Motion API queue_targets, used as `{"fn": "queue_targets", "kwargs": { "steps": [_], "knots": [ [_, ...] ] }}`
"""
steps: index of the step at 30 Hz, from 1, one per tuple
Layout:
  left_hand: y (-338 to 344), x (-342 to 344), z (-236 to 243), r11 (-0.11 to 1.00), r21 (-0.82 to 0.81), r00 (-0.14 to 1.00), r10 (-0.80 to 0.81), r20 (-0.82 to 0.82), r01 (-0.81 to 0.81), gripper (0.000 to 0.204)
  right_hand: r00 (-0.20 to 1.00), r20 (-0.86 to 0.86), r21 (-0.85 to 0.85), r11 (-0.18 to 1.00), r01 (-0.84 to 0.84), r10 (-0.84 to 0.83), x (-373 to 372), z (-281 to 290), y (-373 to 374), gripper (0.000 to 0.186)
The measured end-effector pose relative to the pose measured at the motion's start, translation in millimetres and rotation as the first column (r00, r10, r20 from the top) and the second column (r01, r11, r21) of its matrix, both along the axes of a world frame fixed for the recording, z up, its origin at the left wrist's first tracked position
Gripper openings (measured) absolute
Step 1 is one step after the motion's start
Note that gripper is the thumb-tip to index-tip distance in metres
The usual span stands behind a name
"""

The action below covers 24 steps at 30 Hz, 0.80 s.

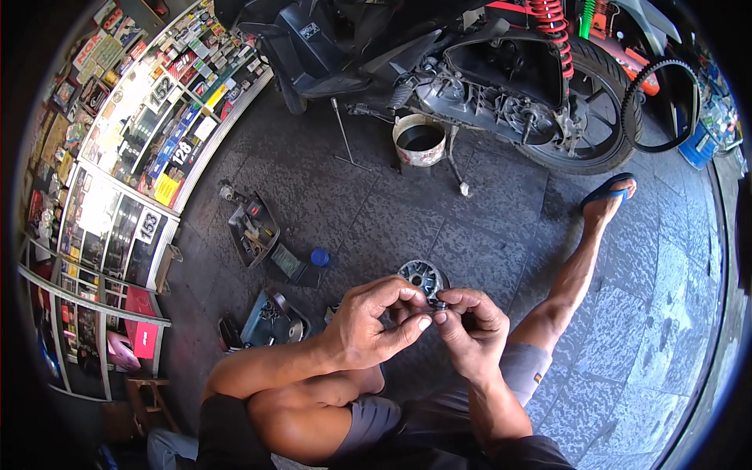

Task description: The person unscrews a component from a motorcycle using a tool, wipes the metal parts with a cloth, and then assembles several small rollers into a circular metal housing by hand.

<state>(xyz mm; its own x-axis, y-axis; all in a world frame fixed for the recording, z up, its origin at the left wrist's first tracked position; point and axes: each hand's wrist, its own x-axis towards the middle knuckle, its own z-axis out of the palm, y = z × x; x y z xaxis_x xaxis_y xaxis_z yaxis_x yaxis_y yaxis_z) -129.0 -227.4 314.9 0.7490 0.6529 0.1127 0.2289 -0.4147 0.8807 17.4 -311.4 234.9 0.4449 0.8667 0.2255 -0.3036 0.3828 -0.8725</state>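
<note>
Pinching one small dark part [435, 305] at frame centre, left hand [368, 321] and right hand [472, 329] meet fingertip to fingertip. Round metal pulley [420, 276] lies just behind; scooter [501, 86], upper frame, remains opened, its belt [659, 106] off.

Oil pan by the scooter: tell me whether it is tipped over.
No, the oil pan stands upright under the scooter, dark oil inside.

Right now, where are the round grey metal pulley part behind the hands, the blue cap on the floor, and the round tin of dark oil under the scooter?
Round grey metal pulley part [421, 276], head view, on its ribbed face.
Blue cap [319, 257], head view, on its top.
Round tin of dark oil [421, 152], head view, on its front wall.
</note>
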Motion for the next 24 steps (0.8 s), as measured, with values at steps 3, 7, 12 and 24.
{"fn": "queue_targets", "kwargs": {
  "steps": [3, 7, 12, 24],
  "knots": [
    [1, -2, 0, 1.000, 0.009, 1.000, -0.006, -0.013, 0.006, 0.016, 0.982, 0.184, 0.032, 0.999, 0.036, -0.041, -2, 3, 1, 0.019],
    [4, 1, -3, 0.998, -0.057, 0.999, -0.027, -0.031, 0.025, 0.019, 0.905, 0.404, 0.044, 0.991, 0.124, -0.132, 3, 11, 2, 0.022],
    [5, -9, -9, 0.961, -0.265, 0.996, 0.077, -0.035, -0.084, 0.016, 0.833, 0.537, 0.082, 0.991, 0.103, -0.131, -1, 20, 7, 0.027],
    [24, -9, -29, 0.790, -0.612, 0.993, 0.093, 0.068, -0.032, 0.029, 0.912, 0.408, 0.058, 0.998, 0.008, -0.031, -1, 0, 18, 0.024]
  ]
}}
